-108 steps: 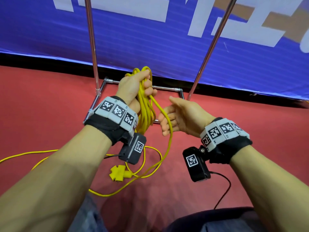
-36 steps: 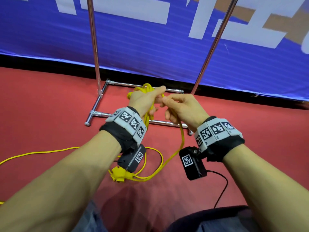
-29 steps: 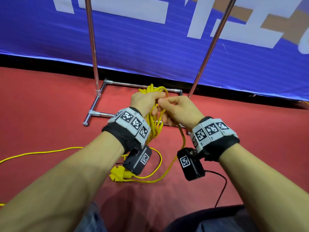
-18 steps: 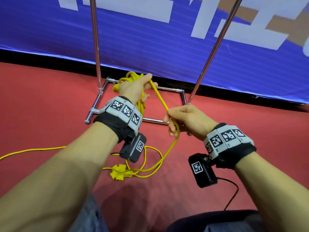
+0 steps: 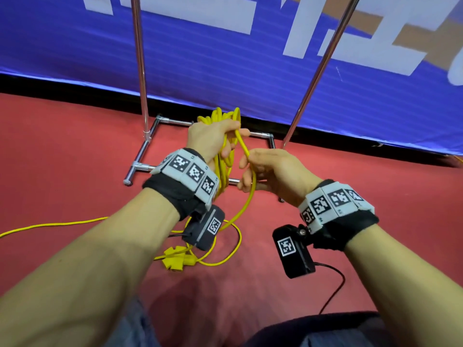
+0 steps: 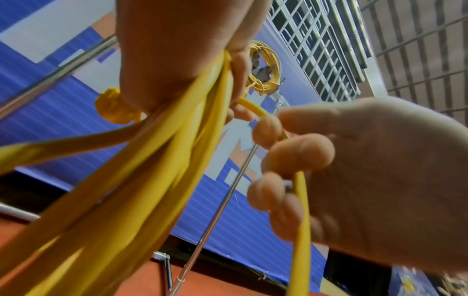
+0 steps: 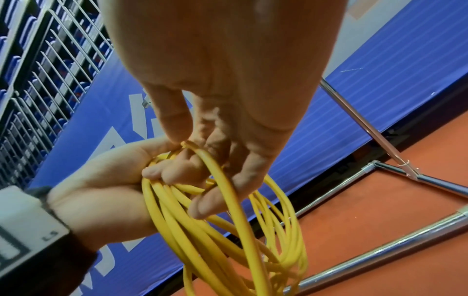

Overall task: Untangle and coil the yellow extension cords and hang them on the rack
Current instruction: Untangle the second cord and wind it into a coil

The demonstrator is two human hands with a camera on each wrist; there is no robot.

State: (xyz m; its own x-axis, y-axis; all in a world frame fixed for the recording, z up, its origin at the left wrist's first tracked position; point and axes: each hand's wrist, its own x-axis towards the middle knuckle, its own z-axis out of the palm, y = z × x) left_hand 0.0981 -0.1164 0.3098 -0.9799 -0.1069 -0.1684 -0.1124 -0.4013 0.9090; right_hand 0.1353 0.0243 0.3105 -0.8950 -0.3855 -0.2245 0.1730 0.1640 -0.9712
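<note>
My left hand (image 5: 220, 139) grips a bundle of yellow extension cord loops (image 5: 225, 116) in front of the rack; the loops hang below the fist (image 7: 228, 240). My right hand (image 5: 246, 169) is close beside it, fingers curled round the single running strand (image 5: 244, 149) that leads from the bundle. In the left wrist view the strand (image 6: 300, 200) passes through the right hand's fingers (image 6: 296, 154). The rest of the cord (image 5: 50, 224) trails over the red floor to the left, with yellow plugs (image 5: 175, 257) under my left forearm. Another coiled yellow cord (image 6: 266, 68) hangs high on the rack.
The chrome rack's base frame (image 5: 140, 156) lies on the red floor just beyond my hands, with two upright poles (image 5: 139, 58) (image 5: 323, 61). A blue banner (image 5: 225, 58) runs behind it. A black cable (image 5: 333, 291) trails from the right wrist camera.
My right hand has come up and in from the lower right to the left hand, bringing the strand to the bundle. The left hand with the coil has shifted right and slightly down.
</note>
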